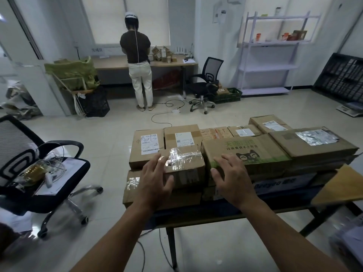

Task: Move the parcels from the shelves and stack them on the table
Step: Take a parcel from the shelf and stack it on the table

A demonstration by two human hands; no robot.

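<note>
Cardboard piles up on the wood-topped table (337, 185), and both hands hover at the near edge of the pile. Look at the left hand (157, 174): its fingers are spread across the left corner of the small brown parcel wrapped in clear tape (184, 163), the grip wide with nothing pinched. Just right of that taped parcel, the right hand (233, 179) rests flat on the near rim of the long cardboard box with green print (247, 154), its grip wide too and holding nothing. So the taped parcel is down, sitting on a lower cardboard box (161, 195) and touching the green-printed box on its right.

I read this as the settling step, squaring the parcel up. To do it well, use flat palms. Nudge the taped parcel flush against its right-hand neighbour and back against the white-labelled cardboard box (182, 138) behind it, and keep it from overhanging the lower box. That tape looks slick, so push from the sides.

Now the count! Eight parcels show their tops in the upper layer, the taped one included. Beneath are at least two more, the plain lower box and a blue-printed box (284, 183) to the right, and the rest are hidden. Two hands are at work. Far behind the taped parcel, one white metal shelf unit (271, 55) carries a few small items, and I can make out no parcels there.
</note>
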